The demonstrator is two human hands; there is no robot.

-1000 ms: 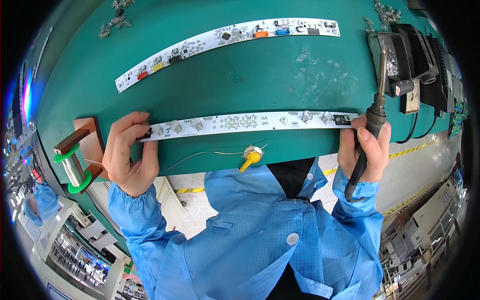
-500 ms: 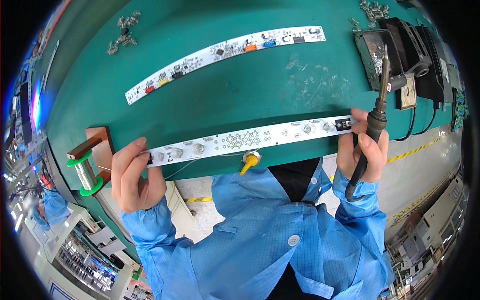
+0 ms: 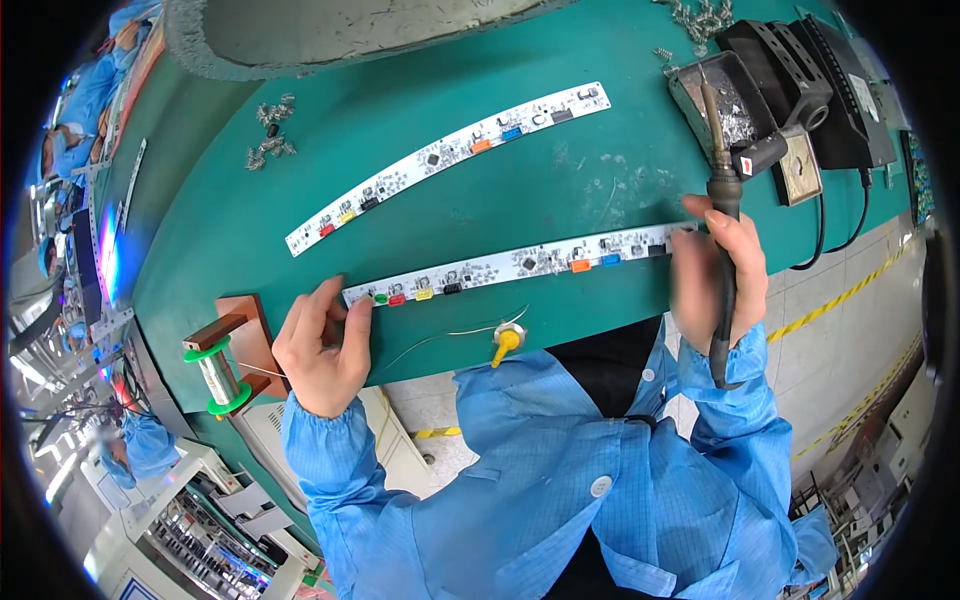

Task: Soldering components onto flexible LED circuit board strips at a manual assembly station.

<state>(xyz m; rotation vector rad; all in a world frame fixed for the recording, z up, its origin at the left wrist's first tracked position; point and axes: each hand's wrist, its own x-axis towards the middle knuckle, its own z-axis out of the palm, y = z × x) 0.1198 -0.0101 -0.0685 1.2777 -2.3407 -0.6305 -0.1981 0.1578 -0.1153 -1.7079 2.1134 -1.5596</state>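
Observation:
A long narrow white circuit board [image 3: 512, 267] lies across the near part of the green mat, with small coloured connectors on its upper face. My left hand [image 3: 325, 350] pinches its left end between thumb and fingers. My right hand [image 3: 740, 262] is at the right end, its thumb blurred. That hand also grips a soldering iron [image 3: 724, 195], whose tip points away from me. Farther back lies a second, curved white board [image 3: 415, 172], touched by neither hand. Between me and the near board sits a yellow nozzle-like piece [image 3: 508, 342] on a metal disc, with thin wire beside it.
A green-ended solder spool [image 3: 218, 382] hangs on a wooden stand [image 3: 262, 340] at left. Small metal springs [image 3: 270, 145] lie far left, more [image 3: 700, 20] far right. At right stand a dross tray [image 3: 735, 95], a sponge holder [image 3: 799, 168] and a black box [image 3: 850, 120].
The near board has been turned over: its lens-bearing face showed before, its connector face shows now. My left hand's grip has shifted. A grey-edged object has come into view at the top.

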